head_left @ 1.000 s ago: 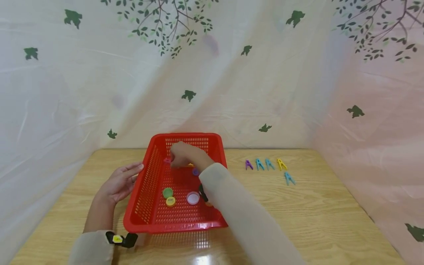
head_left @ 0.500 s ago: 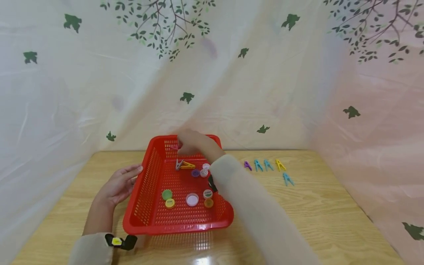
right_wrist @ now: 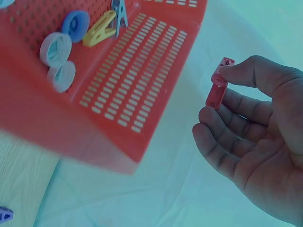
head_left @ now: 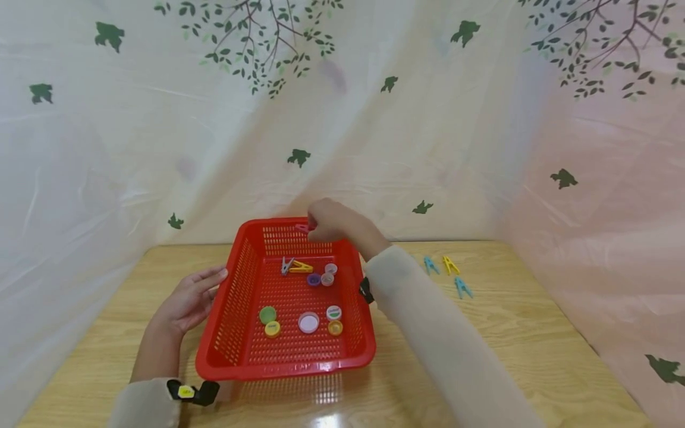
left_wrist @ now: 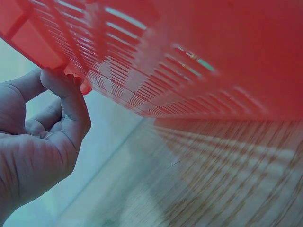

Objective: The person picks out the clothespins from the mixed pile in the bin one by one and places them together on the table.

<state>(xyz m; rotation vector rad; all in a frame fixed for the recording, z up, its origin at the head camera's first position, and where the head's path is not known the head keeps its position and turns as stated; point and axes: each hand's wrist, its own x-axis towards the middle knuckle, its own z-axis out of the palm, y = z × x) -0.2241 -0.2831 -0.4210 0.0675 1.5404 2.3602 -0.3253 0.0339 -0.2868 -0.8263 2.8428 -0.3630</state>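
Behind the left hand (head_left: 191, 298), a beige sleeve (head_left: 147, 404) is meeting 1 black wrist device (head_left: 206, 393) bearing 1 yellow label (head_left: 186, 392); behind the right hand (head_left: 342, 223), a matching sleeve (head_left: 439, 324) is showing 1 black piece (head_left: 366, 290).

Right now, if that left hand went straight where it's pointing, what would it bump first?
Most likely the left side of the red basket. The left hand touches its rim, so there seems to be no gap to cross.

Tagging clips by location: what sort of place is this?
Probably an indoor staged tabletop recording setup: patterned sheeting hangs behind and beside a wooden table, and a black device sits at the person's left wrist. The wider room isn't visible.
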